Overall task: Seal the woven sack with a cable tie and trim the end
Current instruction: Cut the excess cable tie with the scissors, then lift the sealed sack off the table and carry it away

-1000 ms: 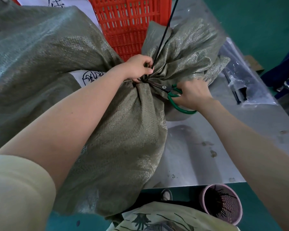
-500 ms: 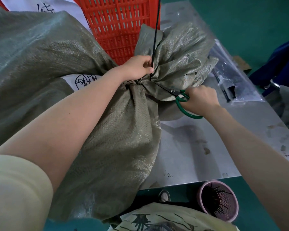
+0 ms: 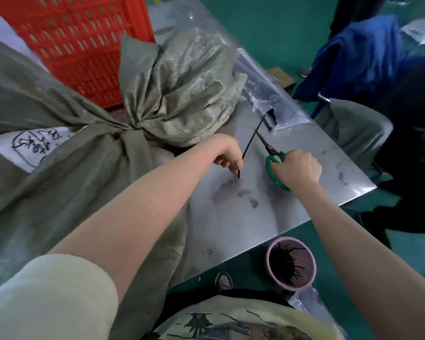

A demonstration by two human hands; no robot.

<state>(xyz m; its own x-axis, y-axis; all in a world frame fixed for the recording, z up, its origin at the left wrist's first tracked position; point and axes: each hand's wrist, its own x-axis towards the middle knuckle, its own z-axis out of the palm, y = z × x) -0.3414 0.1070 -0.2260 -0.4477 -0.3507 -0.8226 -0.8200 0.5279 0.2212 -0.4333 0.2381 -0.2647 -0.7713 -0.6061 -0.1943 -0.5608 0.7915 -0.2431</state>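
Note:
The grey-green woven sack [image 3: 88,173] lies across the metal table [image 3: 250,217], its neck cinched tight at the centre left [image 3: 130,131] with the top fanned out beyond. My left hand [image 3: 227,155] is over the table to the right of the sack, pinching a loose black strip of cable tie [image 3: 253,141] that slants up to the right. My right hand [image 3: 296,168] grips green-handled scissors [image 3: 271,153], blades closed and pointing up-left, crossing the strip.
An orange plastic crate [image 3: 84,45] stands behind the sack. A clear plastic bag [image 3: 268,99] lies at the table's far right. A pink mesh bin [image 3: 291,265] with black tie offcuts sits on the green floor below the table edge. A seated person in dark clothes is at right.
The scissors have left the sack's neck. My left hand moved right, away from the neck, holding the severed tie end. Both hands are now over bare table.

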